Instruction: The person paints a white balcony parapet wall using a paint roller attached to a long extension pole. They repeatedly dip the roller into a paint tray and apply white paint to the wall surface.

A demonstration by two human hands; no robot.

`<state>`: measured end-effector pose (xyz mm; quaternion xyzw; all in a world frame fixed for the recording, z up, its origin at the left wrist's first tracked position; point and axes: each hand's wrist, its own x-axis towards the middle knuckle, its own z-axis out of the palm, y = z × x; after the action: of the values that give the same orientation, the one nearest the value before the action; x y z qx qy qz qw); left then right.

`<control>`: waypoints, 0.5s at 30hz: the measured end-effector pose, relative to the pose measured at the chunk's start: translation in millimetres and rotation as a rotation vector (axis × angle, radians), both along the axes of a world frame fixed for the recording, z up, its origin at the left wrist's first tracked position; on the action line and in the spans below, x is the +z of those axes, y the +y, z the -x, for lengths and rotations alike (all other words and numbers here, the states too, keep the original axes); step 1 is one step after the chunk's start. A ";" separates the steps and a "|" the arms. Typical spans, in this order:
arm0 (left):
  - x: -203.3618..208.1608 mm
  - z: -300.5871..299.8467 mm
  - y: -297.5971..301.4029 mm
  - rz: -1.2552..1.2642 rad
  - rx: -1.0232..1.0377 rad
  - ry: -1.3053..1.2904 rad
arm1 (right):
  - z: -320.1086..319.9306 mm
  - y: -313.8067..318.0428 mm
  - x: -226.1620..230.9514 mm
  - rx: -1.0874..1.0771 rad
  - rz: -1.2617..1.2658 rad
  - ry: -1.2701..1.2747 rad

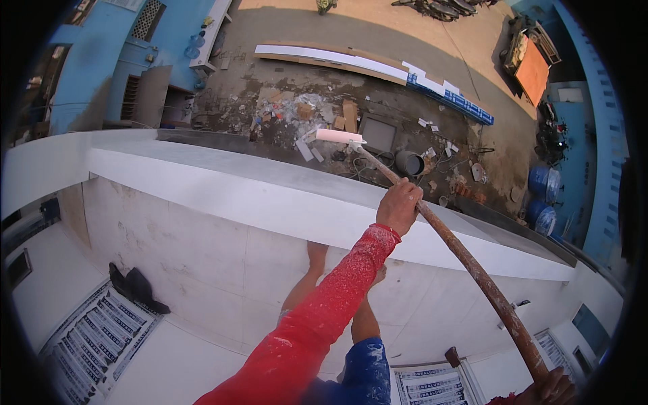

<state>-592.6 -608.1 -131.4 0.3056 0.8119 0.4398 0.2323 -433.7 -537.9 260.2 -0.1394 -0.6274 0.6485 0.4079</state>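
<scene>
Evidently the pole (466, 253), long, stiff and tip-heavy with its roller (339, 136), is clamped by the left hand (399, 206) mid-shaft and the right hand (553, 388) at the butt; a wide-spaced hold is judged best.

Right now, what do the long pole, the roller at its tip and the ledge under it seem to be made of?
The long pole looks like wood or rusted metal: reddish-brown, mottled, paint-flecked. It is gripped by the left hand and the right hand. The roller seems a soft, pale pink sleeve; fibre unclear. The ledge looks like plastered masonry, matte white, probably painted.
</scene>
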 end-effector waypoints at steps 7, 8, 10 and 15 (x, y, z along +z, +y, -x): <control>-101.6 -50.4 6.8 -0.067 0.142 -0.190 | 31.9 -50.4 -153.3 -0.310 0.067 -0.114; -115.7 -54.0 6.5 -0.059 0.125 -0.197 | 31.8 -49.9 -167.5 -0.281 0.016 -0.168; -143.0 -58.5 3.5 -0.018 0.078 -0.230 | 30.2 -48.4 -190.9 -0.217 -0.084 -0.278; -203.8 -62.4 -14.8 0.023 0.030 -0.261 | 27.8 -56.5 -240.4 -0.218 -0.025 -0.413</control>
<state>-530.1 -623.0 -335.2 0.2308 0.7842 0.4701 0.3329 -461.6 -594.4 19.9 -0.3312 -0.6869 0.5503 0.3402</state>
